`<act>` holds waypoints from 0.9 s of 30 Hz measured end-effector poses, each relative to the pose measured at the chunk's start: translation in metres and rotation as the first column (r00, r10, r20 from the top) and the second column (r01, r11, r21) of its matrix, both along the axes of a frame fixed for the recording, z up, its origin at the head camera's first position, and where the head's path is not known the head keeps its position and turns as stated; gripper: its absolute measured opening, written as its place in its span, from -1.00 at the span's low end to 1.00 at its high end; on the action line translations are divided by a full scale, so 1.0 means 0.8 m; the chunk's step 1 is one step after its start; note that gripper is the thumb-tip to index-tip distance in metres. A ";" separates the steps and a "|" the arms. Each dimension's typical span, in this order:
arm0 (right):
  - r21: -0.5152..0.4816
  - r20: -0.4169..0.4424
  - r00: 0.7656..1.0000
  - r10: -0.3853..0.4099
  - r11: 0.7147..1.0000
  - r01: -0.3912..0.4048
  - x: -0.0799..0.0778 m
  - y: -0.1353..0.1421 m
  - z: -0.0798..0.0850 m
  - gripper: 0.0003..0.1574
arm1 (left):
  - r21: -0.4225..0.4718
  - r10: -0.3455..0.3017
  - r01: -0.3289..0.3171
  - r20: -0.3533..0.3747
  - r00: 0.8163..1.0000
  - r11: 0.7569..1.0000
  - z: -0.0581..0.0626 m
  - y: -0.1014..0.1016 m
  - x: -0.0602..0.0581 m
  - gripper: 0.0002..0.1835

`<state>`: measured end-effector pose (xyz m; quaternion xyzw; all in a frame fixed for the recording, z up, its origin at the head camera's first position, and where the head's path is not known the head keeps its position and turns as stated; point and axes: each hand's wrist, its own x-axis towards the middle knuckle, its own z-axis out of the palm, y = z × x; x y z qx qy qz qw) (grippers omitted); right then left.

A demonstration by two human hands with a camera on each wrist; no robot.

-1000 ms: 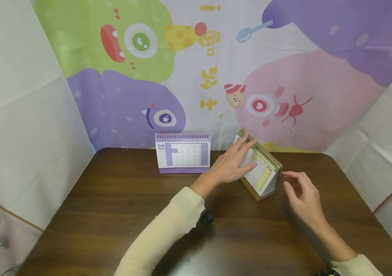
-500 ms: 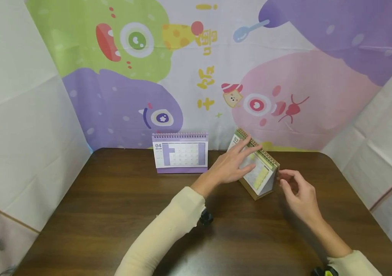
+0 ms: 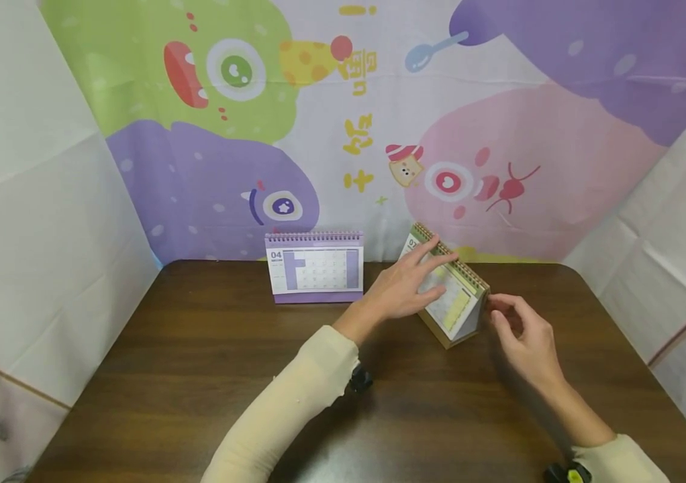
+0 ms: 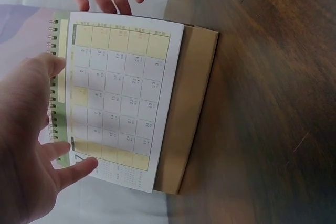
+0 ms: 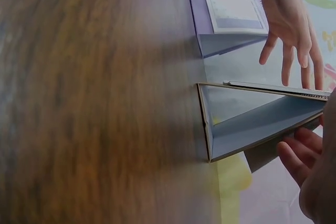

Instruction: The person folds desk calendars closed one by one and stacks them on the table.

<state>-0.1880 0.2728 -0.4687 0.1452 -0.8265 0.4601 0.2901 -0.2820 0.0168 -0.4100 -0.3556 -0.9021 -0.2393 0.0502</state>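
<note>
A green desk calendar with a tan stand stands at an angle at the table's back right, showing "07". Over its spiral top my left hand lies with fingers spread, the fingertips at the rings. At the calendar's right end is my right hand, its fingers loosely bent and a gap between thumb and index finger. In the right wrist view, the right fingers touch or nearly touch the back panel, where a grey-brown flap hangs. The right thumb's contact is hidden there.
A purple desk calendar showing "04" stands upright left of the hands. The dark wooden table ends at a cartoon-printed cloth behind, with white cloth at both sides.
The left hand has slid slightly right along the spiral top, and the "07" now shows beside it. The right hand stays at the calendar's end. The head view has shifted slightly.
</note>
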 end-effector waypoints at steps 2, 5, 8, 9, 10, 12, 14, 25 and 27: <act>-0.030 0.031 1.000 -0.004 1.000 0.005 0.000 -0.001 0.001 -0.69 | 0.000 0.005 -0.005 -0.006 1.000 1.000 0.000 0.000 0.000 -0.30; -0.123 0.089 0.996 -0.008 0.992 0.019 -0.001 -0.002 0.003 -0.69 | 0.003 0.010 -0.010 -0.011 1.000 1.000 -0.001 0.001 -0.001 -0.30; -0.251 0.135 0.991 0.011 0.968 0.023 -0.003 -0.001 0.004 -0.67 | 0.005 0.008 -0.008 -0.008 1.000 1.000 -0.003 0.001 -0.001 -0.30; -0.297 0.143 0.990 0.022 0.955 0.021 -0.004 -0.001 0.005 -0.66 | 0.005 0.007 -0.007 -0.007 1.000 1.000 -0.003 0.001 -0.001 -0.30; -0.334 0.147 0.989 0.033 0.943 0.019 -0.005 -0.001 0.005 -0.64 | 0.003 0.006 -0.006 -0.008 1.000 1.000 -0.003 0.002 -0.001 -0.29; -0.405 0.150 0.986 0.067 0.914 0.000 -0.006 -0.001 0.006 -0.61 | 0.000 0.005 -0.005 -0.009 1.000 1.000 -0.003 0.002 -0.001 -0.29; -0.474 0.155 0.982 0.112 0.880 -0.025 -0.007 -0.003 0.008 -0.57 | -0.004 0.009 -0.009 -0.010 1.000 1.000 -0.004 0.001 0.000 -0.29; -0.632 0.255 0.955 0.151 0.774 0.046 -0.014 -0.017 0.019 -0.48 | 0.006 -0.004 0.004 -0.003 1.000 1.000 -0.010 0.003 0.000 -0.25; -0.641 0.256 0.956 0.143 0.766 0.058 -0.015 -0.020 0.023 -0.49 | 0.008 0.000 0.000 -0.006 1.000 1.000 -0.010 0.002 0.000 -0.25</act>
